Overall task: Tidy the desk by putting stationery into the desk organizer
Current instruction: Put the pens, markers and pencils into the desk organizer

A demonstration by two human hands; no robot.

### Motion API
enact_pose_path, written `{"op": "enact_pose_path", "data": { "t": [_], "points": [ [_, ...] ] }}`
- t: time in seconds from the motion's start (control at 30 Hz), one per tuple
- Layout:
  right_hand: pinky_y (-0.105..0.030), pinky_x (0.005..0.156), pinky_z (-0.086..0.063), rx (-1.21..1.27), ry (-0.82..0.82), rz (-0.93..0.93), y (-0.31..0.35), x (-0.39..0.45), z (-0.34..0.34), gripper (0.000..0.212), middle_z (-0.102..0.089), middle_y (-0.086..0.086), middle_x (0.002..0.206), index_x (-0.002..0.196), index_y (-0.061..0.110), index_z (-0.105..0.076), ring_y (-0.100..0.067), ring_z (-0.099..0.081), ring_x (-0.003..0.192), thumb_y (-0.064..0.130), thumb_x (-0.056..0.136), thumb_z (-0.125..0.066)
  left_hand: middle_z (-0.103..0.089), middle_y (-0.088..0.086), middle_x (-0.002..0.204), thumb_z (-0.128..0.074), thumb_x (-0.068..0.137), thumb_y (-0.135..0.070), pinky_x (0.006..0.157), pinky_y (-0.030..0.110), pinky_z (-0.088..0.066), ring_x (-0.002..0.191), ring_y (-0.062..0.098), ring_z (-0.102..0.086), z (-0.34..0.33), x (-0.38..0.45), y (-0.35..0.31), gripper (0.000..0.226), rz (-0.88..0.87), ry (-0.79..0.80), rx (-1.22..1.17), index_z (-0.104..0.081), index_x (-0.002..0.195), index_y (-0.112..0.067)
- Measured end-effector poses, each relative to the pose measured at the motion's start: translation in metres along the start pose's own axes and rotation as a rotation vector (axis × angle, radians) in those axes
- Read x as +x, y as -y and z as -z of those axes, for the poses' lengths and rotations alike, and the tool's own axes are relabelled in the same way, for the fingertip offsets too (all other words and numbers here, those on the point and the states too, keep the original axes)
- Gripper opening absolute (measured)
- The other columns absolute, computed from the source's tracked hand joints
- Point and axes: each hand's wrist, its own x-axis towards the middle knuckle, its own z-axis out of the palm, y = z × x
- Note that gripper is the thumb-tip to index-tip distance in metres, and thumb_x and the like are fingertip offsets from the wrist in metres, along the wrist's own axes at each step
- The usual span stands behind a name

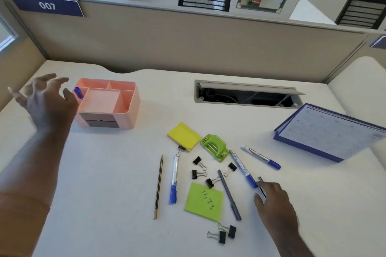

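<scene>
The desk organizer point(106, 103), pink and with several compartments, stands at about ten o'clock on the counter point(104, 194), with one blue-capped marker point(78, 92) already upright in its left-hand slot. The left hand point(45, 102) hovers just beside the organizer's left wall, fingers spread wide and holding nothing. The right hand point(273, 196) is down at about four o'clock, its grip narrowing on a small dark pen point(261, 188) that lies under the fingertips; whether thumb and fingers have truly pinched it I cannot tell.

The risks, as I judge them: that pen lies touching or just beside the cap end of a long blue marker point(243, 170), so a careless close could drag both or roll the marker away. The carry to the organizer runs from four o'clock to ten o'clock across the binder clips point(199, 162), the green sticky note point(204, 201) and the green hole punch point(214, 147), so a low sweep could scatter them. The organizer looks light, and a pen dropped in hard might tip or shove it unless the left hand steadies it.
</scene>
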Motion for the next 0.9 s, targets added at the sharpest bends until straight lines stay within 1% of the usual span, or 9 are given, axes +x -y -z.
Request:
{"op": "enact_pose_path", "data": {
  "t": [0.1,0.2,0.27,0.33,0.5,0.63,0.73,0.8,0.9],
  "points": [
    [-0.028,0.069,-0.053,-0.092,-0.002,0.014,0.001,0.006,-0.004,0.041,-0.061,0.002,0.115,0.123,0.023,-0.057,-0.017,-0.059,0.098,0.04,0.086,-0.061,-0.055,-0.002,0.132,-0.047,0.085,-0.014,0.113,0.065,-0.02,0.128,0.032,-0.044,0.014,-0.043,-0.023,0.035,-0.121,-0.049,-0.036,-0.068,0.113,-0.02],
    [-0.025,0.059,-0.044,-0.119,-0.019,0.017,0.006,0.009,-0.003,0.034,-0.065,0.001,0.102,0.115,0.022,-0.061,-0.018,-0.059,0.086,0.038,0.085,-0.063,-0.054,-0.015,0.129,-0.054,0.081,-0.007,0.119,0.054,-0.007,0.124,0.029,-0.05,0.023,-0.092,-0.047,0.035,-0.236,-0.064,-0.098,-0.07,0.108,-0.021],
    [-0.025,0.058,-0.041,-0.105,-0.014,0.004,0.008,0.012,-0.001,0.028,-0.065,0.003,0.099,0.111,0.022,-0.062,-0.017,-0.058,0.084,0.037,0.087,-0.06,-0.062,0.0,0.127,-0.055,0.078,-0.004,0.119,0.048,-0.012,0.12,0.032,-0.054,0.026,-0.126,-0.064,0.035,-0.264,-0.038,-0.178,-0.071,0.105,-0.018],
    [-0.029,0.06,-0.045,-0.02,-0.002,-0.036,0.01,0.013,-0.001,0.023,-0.063,0.003,0.097,0.106,0.022,-0.061,-0.017,-0.058,0.084,0.035,0.089,-0.054,-0.065,0.007,0.122,-0.055,0.076,-0.005,0.111,0.043,-0.024,0.113,0.033,-0.057,0.028,-0.164,-0.083,0.034,-0.297,0.024,-0.277,-0.073,0.102,-0.016],
    [-0.031,0.062,-0.049,0.191,0.02,-0.14,0.013,0.009,0.0,0.014,-0.066,0.002,0.086,0.092,0.022,-0.06,-0.02,-0.061,0.077,0.03,0.089,-0.05,-0.064,-0.008,0.118,-0.049,0.079,-0.019,0.097,0.031,-0.035,0.107,0.02,-0.057,0.032,-0.255,-0.126,0.032,-0.293,0.336,-0.46,-0.071,0.101,-0.027],
    [-0.032,0.063,-0.045,0.398,0.045,-0.203,0.011,0.006,0.001,0.009,-0.064,0.005,0.081,0.084,0.022,-0.06,-0.016,-0.059,0.073,0.028,0.088,-0.055,-0.059,-0.019,0.112,-0.052,0.08,-0.017,0.097,0.016,-0.036,0.106,0.005,-0.052,0.034,-0.306,-0.158,0.032,-0.185,0.606,-0.597,-0.067,0.104,-0.032],
    [-0.034,0.068,-0.048,0.599,0.044,-0.225,0.014,0.001,0.006,0.008,-0.066,0.003,0.081,0.081,0.02,-0.061,-0.018,-0.06,0.076,0.023,0.088,-0.058,-0.057,-0.025,0.112,-0.055,0.087,-0.018,0.092,0.02,-0.047,0.101,-0.002,-0.053,0.036,-0.324,-0.182,0.033,-0.059,0.86,-0.629,-0.061,0.107,-0.043],
    [-0.033,0.065,-0.045,0.742,0.073,-0.219,0.025,-0.005,0.013,0.012,-0.067,-0.001,0.076,0.078,0.018,-0.064,-0.02,-0.059,0.072,0.019,0.088,-0.059,-0.06,-0.023,0.115,-0.057,0.093,-0.024,0.087,0.021,-0.052,0.095,-0.001,-0.058,0.037,-0.326,-0.198,0.031,0.077,1.018,-0.657,-0.053,0.11,-0.05],
    [-0.032,0.062,-0.042,0.888,0.173,-0.198,0.047,-0.02,0.018,0.016,-0.068,-0.003,0.072,0.076,0.017,-0.069,-0.018,-0.055,0.065,0.018,0.088,-0.059,-0.066,-0.017,0.115,-0.061,0.094,-0.035,0.083,0.017,-0.053,0.095,0.001,-0.065,0.029,-0.325,-0.216,0.03,0.308,1.138,-0.79,-0.057,0.124,-0.036]
  ]
}}
